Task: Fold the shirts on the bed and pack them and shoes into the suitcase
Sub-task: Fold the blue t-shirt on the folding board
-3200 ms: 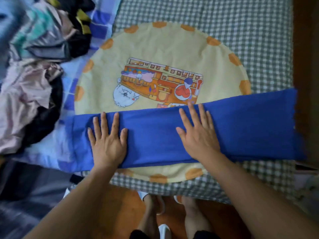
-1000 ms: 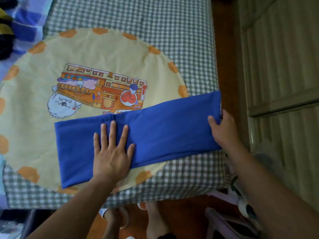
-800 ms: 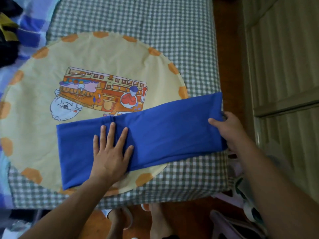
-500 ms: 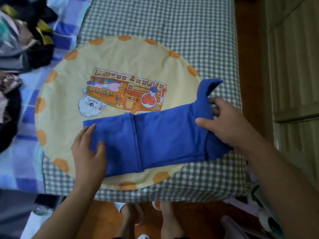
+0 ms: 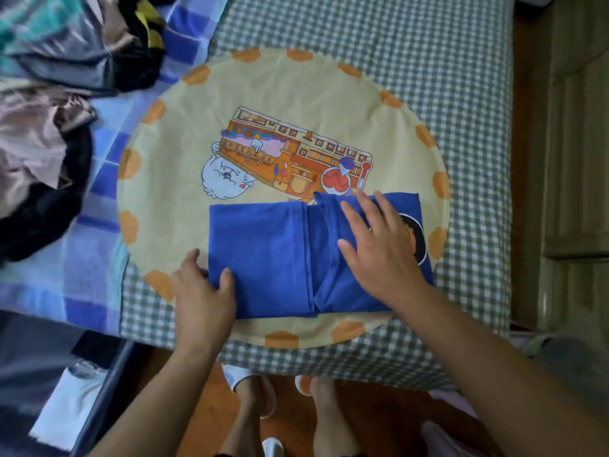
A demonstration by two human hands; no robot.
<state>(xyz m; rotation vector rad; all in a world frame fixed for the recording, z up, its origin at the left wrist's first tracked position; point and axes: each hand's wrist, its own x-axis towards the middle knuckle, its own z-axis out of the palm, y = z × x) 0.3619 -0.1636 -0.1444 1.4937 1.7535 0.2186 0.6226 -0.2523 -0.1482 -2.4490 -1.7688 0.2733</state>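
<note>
A blue shirt (image 5: 263, 255) lies folded into a short rectangle on a round yellow cartoon-print cloth (image 5: 184, 179) near the bed's front edge. Its right end is folded over to the left, and a dark round print shows at the right side. My right hand (image 5: 379, 249) lies flat with spread fingers on that folded-over part. My left hand (image 5: 201, 291) pinches the shirt's lower left corner, thumb on top of the fabric. No shoes are in view that I can make out.
A pile of loose clothes (image 5: 49, 94) lies on a blue checked blanket (image 5: 99, 252) at the left. The green gingham sheet (image 5: 428, 44) covers the bed. A wooden panel (image 5: 576, 159) stands at the right. A dark grey object (image 5: 29, 357) sits lower left. My slippered feet (image 5: 253, 390) stand on the wooden floor.
My right hand lifted the shirt's right end, folded it leftward and now rests flat on it. My left hand slid from the shirt's middle to its left corner.
</note>
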